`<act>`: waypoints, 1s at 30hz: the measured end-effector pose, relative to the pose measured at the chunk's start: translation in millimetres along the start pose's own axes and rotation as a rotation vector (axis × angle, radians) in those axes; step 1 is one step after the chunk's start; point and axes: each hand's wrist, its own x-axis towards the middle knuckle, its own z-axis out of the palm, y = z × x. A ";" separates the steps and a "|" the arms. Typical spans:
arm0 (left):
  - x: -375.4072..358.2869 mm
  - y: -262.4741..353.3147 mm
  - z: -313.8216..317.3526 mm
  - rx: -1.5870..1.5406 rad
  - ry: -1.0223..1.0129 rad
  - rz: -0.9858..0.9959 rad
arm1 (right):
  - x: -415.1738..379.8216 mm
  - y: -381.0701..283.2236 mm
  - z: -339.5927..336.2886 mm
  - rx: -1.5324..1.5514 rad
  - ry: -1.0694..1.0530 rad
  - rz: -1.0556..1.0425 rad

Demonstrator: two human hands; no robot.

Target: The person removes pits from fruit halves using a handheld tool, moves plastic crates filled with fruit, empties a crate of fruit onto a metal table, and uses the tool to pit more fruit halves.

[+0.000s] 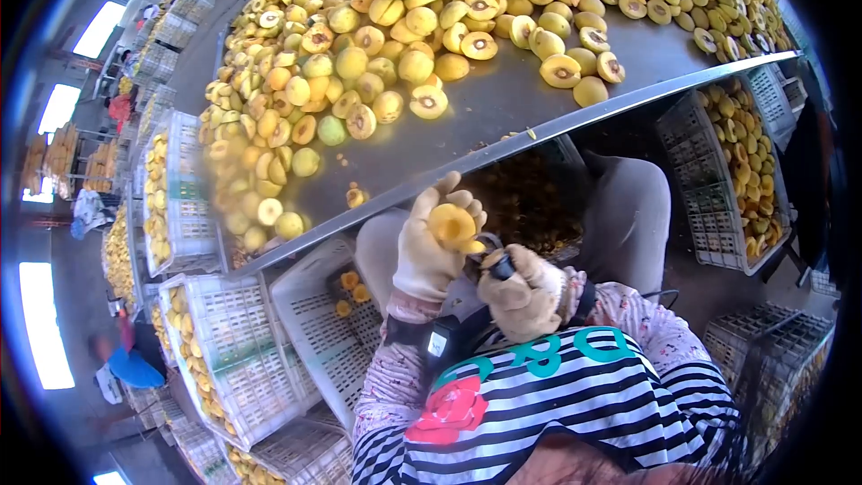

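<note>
My left hand (pixel 420 256), in a pale work glove, holds a yellow peach half (pixel 451 224) with its hollowed cut face turned up. My fingers curl behind the fruit. Close beside it, my right hand (pixel 525 295), in a tan, stained glove, is closed around a black-handled pitting tool (pixel 499 264). The tool's thin curved metal end reaches to the edge of the peach half. Both hands are over my lap, just in front of the metal table (pixel 449 139). Many peach halves (pixel 359 63) are heaped on that table, several showing brown pits.
At my left, a white plastic crate (pixel 310 305) has a few peach halves inside. More crates (pixel 238 350) of fruit stand beyond it. Another full crate (pixel 709 180) sits at the right. Below the table edge, between my knees, lies a dark heap of pits and scraps (pixel 521 198).
</note>
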 end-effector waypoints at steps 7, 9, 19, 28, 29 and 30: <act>-71.3 99.7 -47.3 1.515 0.268 0.805 | 1.5 -15.5 -0.4 -0.429 0.970 -0.334; -68.2 137.4 -51.7 1.663 0.531 0.887 | 4.6 -11.3 10.8 -0.656 0.986 -0.318; 96.1 223.7 -120.3 2.253 0.595 0.688 | 7.2 -12.3 4.6 -0.704 1.104 -0.264; -6.0 140.6 -52.7 0.303 -0.225 0.368 | 42.0 -14.9 22.8 -1.266 1.066 -0.061; -12.8 117.1 -52.4 0.155 -0.370 0.301 | 45.9 -15.2 13.3 -1.399 1.061 -0.083; -19.9 96.2 -43.3 0.048 -0.379 0.257 | 53.5 -14.0 15.7 -1.458 1.103 -0.061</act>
